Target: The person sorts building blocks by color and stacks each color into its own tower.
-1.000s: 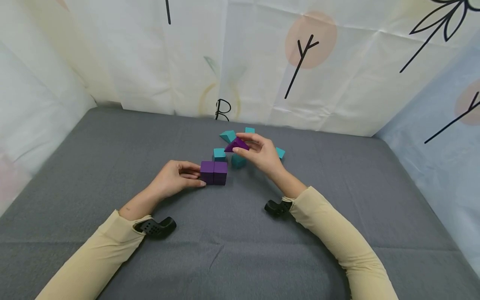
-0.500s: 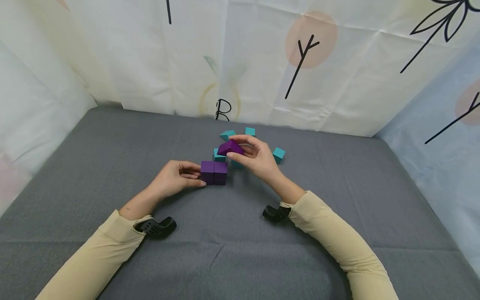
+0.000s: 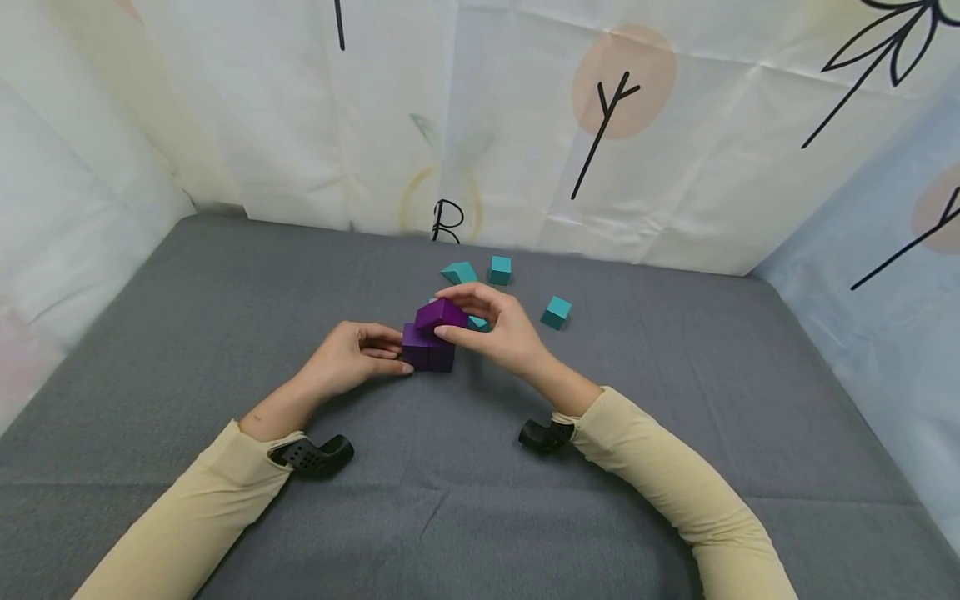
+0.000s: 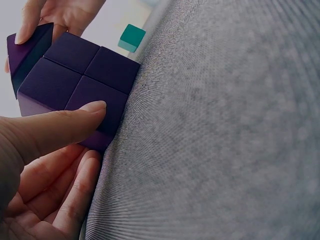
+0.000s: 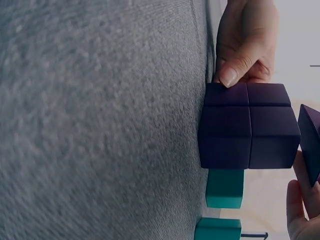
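Several dark purple cubes (image 4: 52,82) stand two wide and two high on the grey cloth. My left hand (image 3: 348,358) is at their left side, thumb on the front of a lower cube and fingers behind it. A purple triangular block (image 3: 438,313) is pinched by my right hand (image 3: 498,329) just above the cubes. In the right wrist view the triangular block (image 5: 310,145) appears slightly apart from the top cubes. Behind the right hand, a teal block (image 3: 478,323) is partly hidden.
On the cloth (image 3: 637,358) behind lie a teal triangular block (image 3: 459,272) and a teal cube (image 3: 500,270). Another teal cube (image 3: 557,312) sits right of the right hand. A printed white curtain (image 3: 517,125) hangs along the back edge.
My right hand has carried the purple triangular block left and toward me, from above the teal blocks to over the purple cubes. The left hand has stayed in place.
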### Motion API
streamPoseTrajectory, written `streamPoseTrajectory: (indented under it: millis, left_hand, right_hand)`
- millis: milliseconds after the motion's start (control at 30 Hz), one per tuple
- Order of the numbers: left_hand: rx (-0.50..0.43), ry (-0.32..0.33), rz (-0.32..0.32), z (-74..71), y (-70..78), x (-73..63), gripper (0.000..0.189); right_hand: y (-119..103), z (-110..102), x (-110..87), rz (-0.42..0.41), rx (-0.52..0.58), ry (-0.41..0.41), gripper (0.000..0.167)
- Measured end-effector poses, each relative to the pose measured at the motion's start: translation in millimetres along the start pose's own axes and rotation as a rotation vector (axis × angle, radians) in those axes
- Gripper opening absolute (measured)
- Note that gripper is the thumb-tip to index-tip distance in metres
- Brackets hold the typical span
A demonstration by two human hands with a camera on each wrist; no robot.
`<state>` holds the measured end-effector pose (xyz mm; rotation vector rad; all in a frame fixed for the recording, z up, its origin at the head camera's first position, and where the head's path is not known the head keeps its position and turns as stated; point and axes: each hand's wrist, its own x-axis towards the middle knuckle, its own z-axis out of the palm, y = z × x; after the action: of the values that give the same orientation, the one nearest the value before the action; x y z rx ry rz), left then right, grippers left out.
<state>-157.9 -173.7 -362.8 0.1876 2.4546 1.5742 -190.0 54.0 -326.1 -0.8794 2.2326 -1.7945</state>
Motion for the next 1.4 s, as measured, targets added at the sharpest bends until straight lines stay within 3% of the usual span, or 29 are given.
streamPoseTrajectory:
  millis: [567, 1400]
  left_hand:
    - [0.022, 0.009, 0.002, 1.5, 0.8, -0.1, 0.041]
    - [0.022, 0.006, 0.011, 1.0, 1.8, -1.7, 0.044]
  right_hand:
    - [4.0, 10.2, -1.0, -0.040, -0.018, -0.059, 0.038]
    - [9.9, 9.8, 1.4, -0.055, 0.003, -0.080, 0.039]
